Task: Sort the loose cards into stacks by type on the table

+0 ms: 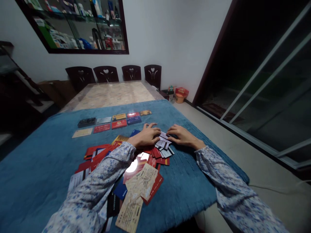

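Note:
My left hand curls its fingers at the left edge of several white cards, some with dark stripes. From the other side, my right hand has its thumb and fingers at the right edge of the same cards. Below them lie red cards and a few light striped cards. A loose, overlapping heap of cards spreads under and around my left forearm, with beige cards, a blue card and a black card. My left sleeve hides part of the heap.
Farther back on the blue cloth are rows of sorted cards, among them a black stack, a red stack and a blue stack. Dark chairs line the far table end. A glass door is at right.

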Motion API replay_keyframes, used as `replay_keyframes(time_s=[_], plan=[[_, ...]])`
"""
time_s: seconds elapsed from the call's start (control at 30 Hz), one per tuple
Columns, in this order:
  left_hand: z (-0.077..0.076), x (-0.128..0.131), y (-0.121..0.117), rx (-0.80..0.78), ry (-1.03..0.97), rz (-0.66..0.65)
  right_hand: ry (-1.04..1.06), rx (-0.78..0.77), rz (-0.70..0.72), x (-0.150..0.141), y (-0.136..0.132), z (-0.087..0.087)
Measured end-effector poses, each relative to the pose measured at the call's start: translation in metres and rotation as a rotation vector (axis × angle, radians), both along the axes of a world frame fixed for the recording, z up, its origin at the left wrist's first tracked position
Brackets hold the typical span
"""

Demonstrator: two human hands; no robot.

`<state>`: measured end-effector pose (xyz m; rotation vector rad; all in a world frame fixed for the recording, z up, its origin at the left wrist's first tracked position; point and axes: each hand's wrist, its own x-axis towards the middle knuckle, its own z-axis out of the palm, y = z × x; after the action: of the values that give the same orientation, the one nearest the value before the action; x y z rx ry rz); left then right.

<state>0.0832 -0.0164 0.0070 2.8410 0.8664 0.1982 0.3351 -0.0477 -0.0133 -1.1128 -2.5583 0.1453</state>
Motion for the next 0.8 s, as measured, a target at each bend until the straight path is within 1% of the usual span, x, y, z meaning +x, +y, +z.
replay_keyframes(time_s=[0.23,0.47,0.63,0.8], plan=[[0.006,0.0,-0.004,-0.003,-0.007,-0.008,-0.001,-0.002,0.01,-0.002,-0.005,0.003],[0.01,-0.004,-0.004,0.049,-0.009,-0.041,0.011,-0.011,0.019,-0.001,-0.004,0.0],[0.011,-0.005,-0.003,0.069,-0.001,-0.061,0.034,-0.036,0.04,0.0,-0.003,-0.001],[0.012,-0.005,-0.001,0.071,0.021,-0.064,0.046,-0.027,0.054,-0.001,-0.004,0.0]])
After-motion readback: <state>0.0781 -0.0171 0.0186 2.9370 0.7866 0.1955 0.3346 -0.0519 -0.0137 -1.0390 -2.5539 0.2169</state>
